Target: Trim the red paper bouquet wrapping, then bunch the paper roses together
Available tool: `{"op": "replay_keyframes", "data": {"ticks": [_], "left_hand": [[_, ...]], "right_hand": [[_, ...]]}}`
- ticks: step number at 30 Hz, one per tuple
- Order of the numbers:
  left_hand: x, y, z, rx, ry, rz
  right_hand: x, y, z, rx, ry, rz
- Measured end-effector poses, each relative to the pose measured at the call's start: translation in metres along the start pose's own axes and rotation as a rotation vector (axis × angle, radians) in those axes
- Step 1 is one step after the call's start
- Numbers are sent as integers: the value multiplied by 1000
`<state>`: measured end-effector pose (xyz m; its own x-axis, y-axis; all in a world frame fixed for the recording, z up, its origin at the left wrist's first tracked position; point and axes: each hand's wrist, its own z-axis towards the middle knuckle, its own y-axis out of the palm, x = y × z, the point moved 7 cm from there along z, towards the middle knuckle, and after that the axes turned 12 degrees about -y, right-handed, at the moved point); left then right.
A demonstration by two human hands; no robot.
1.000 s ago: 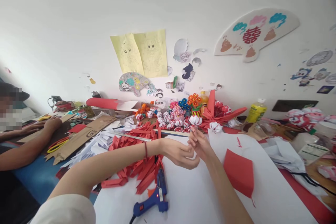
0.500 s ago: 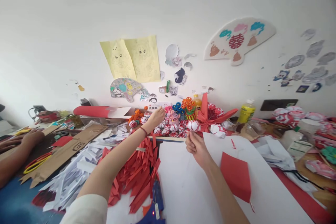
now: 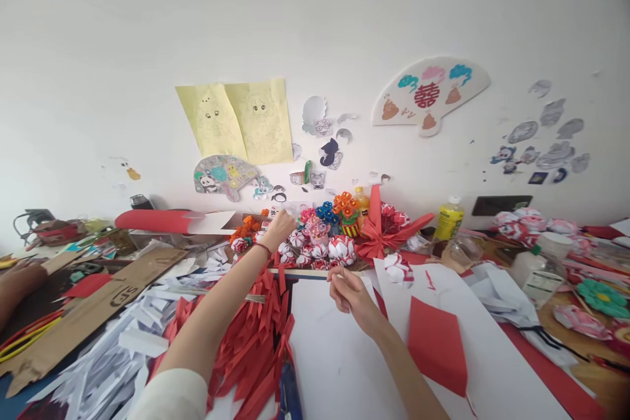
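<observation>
My left hand (image 3: 279, 228) reaches over the left part of the crowd of red-and-white paper flowers (image 3: 342, 249), at the back of the desk. Its fingers are curled closed and face away, so anything in them is hidden. Lower and to the right, my right hand (image 3: 348, 295) hovers above a large white sheet (image 3: 325, 354), just in front of the flowers. Thumb and fingertips are pinched together there; a tiny pale bit may show between them, too small to name. A single red-and-white flower (image 3: 398, 269) lies to the right of this hand.
Red paper strips (image 3: 246, 341) and white paper strips (image 3: 113, 341) heap on the left, beside cardboard (image 3: 98, 315). A blue-handled tool (image 3: 289, 390) lies near the front. Red paper (image 3: 437, 344) rests on the right. Another person's hand (image 3: 22, 279) is at far left.
The view has shifted, so the wall items sit lower and further left. My right hand has come down, away from the flower it was close to. My left hand stays over the flowers.
</observation>
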<state>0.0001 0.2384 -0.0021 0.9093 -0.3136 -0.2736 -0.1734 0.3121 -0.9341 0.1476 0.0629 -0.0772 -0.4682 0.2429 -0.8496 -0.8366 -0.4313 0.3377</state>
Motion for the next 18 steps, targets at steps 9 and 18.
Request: {"op": "replay_keyframes", "data": {"ticks": [9, 18], "left_hand": [[-46, -73, -32, 104, -333, -214], [-11, -96, -106, 218, -478, -1019]], "right_hand": [[1, -4, 0, 155, -70, -25], [-37, -4, 34, 376, -253, -66]]}}
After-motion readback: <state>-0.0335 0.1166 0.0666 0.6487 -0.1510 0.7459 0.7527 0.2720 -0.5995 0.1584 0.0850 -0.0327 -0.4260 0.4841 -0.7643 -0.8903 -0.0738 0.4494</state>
